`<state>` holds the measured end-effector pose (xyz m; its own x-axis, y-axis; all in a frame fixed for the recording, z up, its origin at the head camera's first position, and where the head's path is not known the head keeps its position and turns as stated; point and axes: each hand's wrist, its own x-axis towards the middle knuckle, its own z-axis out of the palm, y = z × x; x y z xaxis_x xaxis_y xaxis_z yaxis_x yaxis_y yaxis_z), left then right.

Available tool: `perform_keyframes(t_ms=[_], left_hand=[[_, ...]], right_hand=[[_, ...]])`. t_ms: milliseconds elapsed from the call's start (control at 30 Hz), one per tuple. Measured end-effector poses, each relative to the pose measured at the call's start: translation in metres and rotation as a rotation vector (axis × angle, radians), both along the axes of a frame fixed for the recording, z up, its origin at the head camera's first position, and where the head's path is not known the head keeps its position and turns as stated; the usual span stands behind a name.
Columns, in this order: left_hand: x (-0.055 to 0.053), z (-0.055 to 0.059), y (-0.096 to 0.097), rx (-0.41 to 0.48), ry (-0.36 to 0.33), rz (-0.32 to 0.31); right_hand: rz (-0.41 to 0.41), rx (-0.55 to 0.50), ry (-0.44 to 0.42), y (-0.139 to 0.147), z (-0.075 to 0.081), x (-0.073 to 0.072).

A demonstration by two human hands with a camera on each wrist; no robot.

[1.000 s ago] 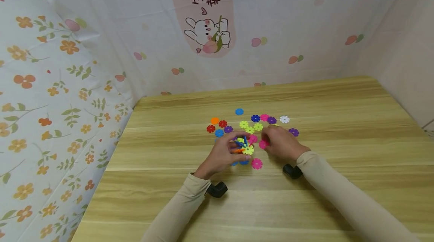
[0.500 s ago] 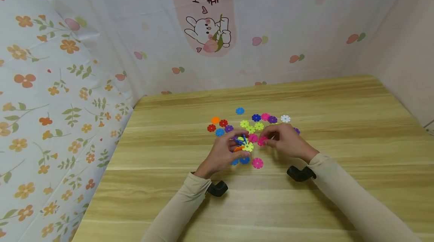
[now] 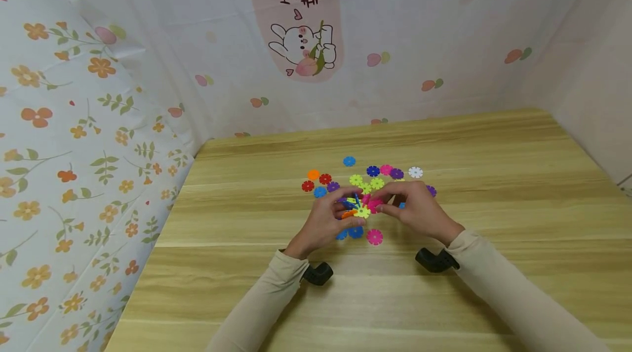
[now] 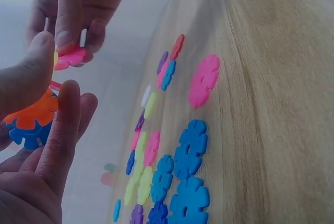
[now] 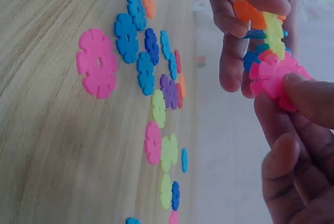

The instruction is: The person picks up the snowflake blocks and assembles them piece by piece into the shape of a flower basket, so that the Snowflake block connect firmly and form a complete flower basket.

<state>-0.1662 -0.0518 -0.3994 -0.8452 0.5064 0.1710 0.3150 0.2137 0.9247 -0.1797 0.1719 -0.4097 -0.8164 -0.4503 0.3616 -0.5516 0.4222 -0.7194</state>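
Observation:
My left hand (image 3: pixel 323 226) holds a cluster of interlocking plastic snowflake discs, with an orange disc (image 4: pixel 34 110), blue discs and a yellow disc (image 5: pixel 274 36) joined at angles. Between thumb and fingers of my right hand (image 3: pixel 422 210) is a pink snowflake disc (image 5: pixel 276 80). In the right wrist view it overlaps the cluster's near end, just below the yellow disc. Both hands are close together over the loose discs, and fingers hide part of the cluster. A loose pink disc (image 3: pixel 374 237) lies nearest the hands on the table.
Loose snowflake discs lie scattered on the wooden table (image 3: pixel 365 308), among them a white one (image 3: pixel 415 172), a light blue one (image 3: pixel 349 161), an orange one (image 3: pixel 314 175) and several yellow ones. A printed cloth (image 3: pixel 207 39) hangs behind the table.
My right hand lifts the pink disc from the right and brings it leftward against the cluster. My left hand stays nearly in place, the cluster turned slightly.

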Motion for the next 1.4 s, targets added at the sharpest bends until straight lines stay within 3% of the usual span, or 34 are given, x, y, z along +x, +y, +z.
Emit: perform_keyframes(t_ms=[200, 333, 500, 700, 800, 900, 1100, 1200, 1400], left_hand=[[-0.015, -0.027, -0.002, -0.007, 0.026, -0.003], [-0.015, -0.025, -0.002, -0.023, 0.045, -0.002], [-0.015, -0.023, -0.001, -0.045, 0.074, 0.009], [-0.015, -0.025, 0.001, -0.028, 0.078, 0.016], [-0.015, -0.027, 0.000, -0.009, 0.055, 0.009], [-0.015, -0.027, -0.002, -0.012, 0.029, -0.013], [-0.017, -0.023, -0.009, -0.043, 0.043, -0.010], [-0.020, -0.023, -0.011, -0.007, 0.032, 0.003], [-0.021, -0.025, -0.014, 0.023, 0.037, 0.016]], right_hand=[[0.003, 0.044, 0.154, -0.004, 0.004, 0.003], [0.017, 0.037, 0.224, -0.007, 0.005, 0.005], [0.025, 0.013, 0.235, -0.008, 0.006, 0.006], [0.030, -0.056, 0.155, -0.009, 0.004, 0.005], [0.037, -0.100, 0.074, -0.011, 0.002, 0.005], [0.052, -0.087, 0.054, -0.011, 0.000, 0.005], [-0.017, -0.001, 0.059, -0.012, -0.002, 0.006], [-0.063, 0.083, 0.013, -0.013, -0.006, 0.006], [-0.057, 0.260, -0.082, -0.020, -0.011, 0.007]])
